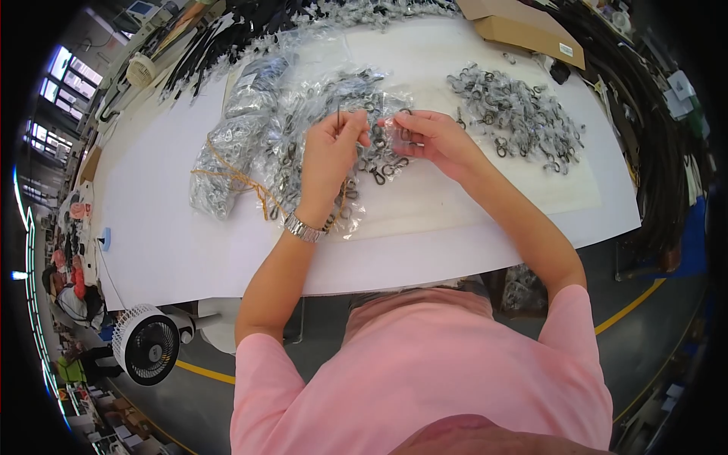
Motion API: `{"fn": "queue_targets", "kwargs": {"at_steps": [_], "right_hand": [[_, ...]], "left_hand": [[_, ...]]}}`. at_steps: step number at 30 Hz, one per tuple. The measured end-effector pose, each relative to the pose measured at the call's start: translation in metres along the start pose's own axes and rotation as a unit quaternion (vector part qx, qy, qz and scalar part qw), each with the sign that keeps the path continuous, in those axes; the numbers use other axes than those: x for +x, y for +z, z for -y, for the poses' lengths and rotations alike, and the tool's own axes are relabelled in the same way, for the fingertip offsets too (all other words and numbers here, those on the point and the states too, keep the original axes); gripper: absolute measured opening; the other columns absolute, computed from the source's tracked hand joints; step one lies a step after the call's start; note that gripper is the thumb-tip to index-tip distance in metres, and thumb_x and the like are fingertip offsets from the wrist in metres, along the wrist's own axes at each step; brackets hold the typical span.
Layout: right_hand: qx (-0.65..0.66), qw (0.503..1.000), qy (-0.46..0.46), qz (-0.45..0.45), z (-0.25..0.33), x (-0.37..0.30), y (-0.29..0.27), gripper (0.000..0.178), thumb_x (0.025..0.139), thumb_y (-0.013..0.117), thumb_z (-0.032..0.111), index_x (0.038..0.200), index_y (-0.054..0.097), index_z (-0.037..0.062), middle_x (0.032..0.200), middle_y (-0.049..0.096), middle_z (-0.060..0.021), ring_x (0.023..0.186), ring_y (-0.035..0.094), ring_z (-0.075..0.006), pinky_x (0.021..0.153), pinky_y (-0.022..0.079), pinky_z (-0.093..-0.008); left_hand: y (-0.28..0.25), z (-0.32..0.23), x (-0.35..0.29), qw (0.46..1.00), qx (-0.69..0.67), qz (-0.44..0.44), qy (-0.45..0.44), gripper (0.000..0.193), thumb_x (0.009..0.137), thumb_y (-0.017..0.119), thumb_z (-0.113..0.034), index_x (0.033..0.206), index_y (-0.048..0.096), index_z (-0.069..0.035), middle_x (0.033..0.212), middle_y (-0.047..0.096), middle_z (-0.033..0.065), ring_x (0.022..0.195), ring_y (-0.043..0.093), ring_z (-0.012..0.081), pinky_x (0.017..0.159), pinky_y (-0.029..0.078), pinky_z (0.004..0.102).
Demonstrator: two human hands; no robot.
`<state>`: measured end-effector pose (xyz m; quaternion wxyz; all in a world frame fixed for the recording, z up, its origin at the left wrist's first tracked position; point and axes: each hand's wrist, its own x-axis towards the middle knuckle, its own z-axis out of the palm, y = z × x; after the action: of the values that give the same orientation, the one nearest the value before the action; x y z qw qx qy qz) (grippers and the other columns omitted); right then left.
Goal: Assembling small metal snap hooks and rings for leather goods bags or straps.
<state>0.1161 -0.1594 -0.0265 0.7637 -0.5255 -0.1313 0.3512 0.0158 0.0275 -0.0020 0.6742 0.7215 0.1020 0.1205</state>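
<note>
Over the middle of the white table, my left hand (334, 152) is closed in a pinch, a metal-banded watch on its wrist. A thin dark piece shows at its fingertips, too small to make out. Just to the right, my right hand (436, 136) grips a dark metal snap hook (406, 135) in clear plastic between thumb and fingers. Beneath and around both hands spreads a heap of dark snap hooks in clear plastic bags (288, 163). Farther right lies a loose pile of individually wrapped hooks (519, 114), apart from my hands.
Filled clear bags (220, 163) lie left of the heap, with orange string (239, 180) across them. A cardboard box (523, 34) and dark straps (205, 53) sit at the far side. A white fan (148, 345) stands beyond the table's near left edge.
</note>
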Motion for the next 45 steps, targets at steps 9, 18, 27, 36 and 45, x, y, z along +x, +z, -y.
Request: {"fn": "queue_targets", "kwargs": {"at_steps": [9,18,27,36,45], "right_hand": [[-0.026,0.998,-0.047,0.02,-0.01,-0.013,0.006,0.03,0.101,0.069,0.031,0.111,0.074,0.0028,0.1,0.074,-0.0035,0.09,0.066,-0.0108,0.087,0.051,-0.0296],[0.003,1.0,-0.028,0.002,-0.005,-0.021,0.01,0.034,0.102,0.065,0.033,0.108,0.075,0.0015,0.082,0.066,0.0008,0.075,0.062,-0.0085,0.076,0.052,-0.0246],[0.011,0.989,-0.131,-0.064,0.006,-0.023,0.02,0.039,0.106,0.055,0.031,0.119,0.071,-0.002,0.089,0.071,-0.0048,0.071,0.063,-0.0117,0.078,0.055,-0.0284],[-0.021,0.997,-0.056,0.051,-0.005,-0.019,0.001,0.035,0.105,0.06,0.028,0.125,0.068,-0.0006,0.11,0.075,-0.0116,0.096,0.072,-0.0163,0.09,0.055,-0.0301],[0.086,0.994,-0.058,-0.042,0.0,-0.025,0.013,0.034,0.106,0.059,0.029,0.12,0.07,-0.0005,0.12,0.074,-0.0119,0.108,0.071,-0.0187,0.096,0.054,-0.0317]], "left_hand": [[0.024,0.005,-0.012,0.982,-0.1,0.154,-0.047,0.022,0.097,0.073,-0.02,0.11,0.069,-0.002,0.09,0.074,0.004,0.052,0.045,0.0022,0.046,0.033,0.0201],[0.024,0.011,-0.012,0.971,-0.161,0.164,-0.072,0.022,0.1,0.068,-0.018,0.11,0.07,0.002,0.084,0.071,0.0037,0.05,0.044,0.0023,0.044,0.03,0.019],[0.017,0.009,-0.012,0.956,-0.163,0.216,-0.112,0.022,0.102,0.064,-0.015,0.113,0.07,0.002,0.087,0.072,0.0055,0.05,0.045,0.0019,0.044,0.03,0.0183],[0.014,0.008,-0.011,0.975,-0.098,0.191,-0.051,0.019,0.103,0.064,-0.017,0.109,0.067,0.001,0.093,0.074,0.0091,0.051,0.044,0.0022,0.044,0.03,0.0173],[0.007,0.004,-0.007,0.995,-0.077,0.057,-0.008,0.019,0.101,0.067,-0.017,0.107,0.073,0.001,0.085,0.068,-0.0013,0.056,0.043,0.0007,0.047,0.028,0.0168]]}}
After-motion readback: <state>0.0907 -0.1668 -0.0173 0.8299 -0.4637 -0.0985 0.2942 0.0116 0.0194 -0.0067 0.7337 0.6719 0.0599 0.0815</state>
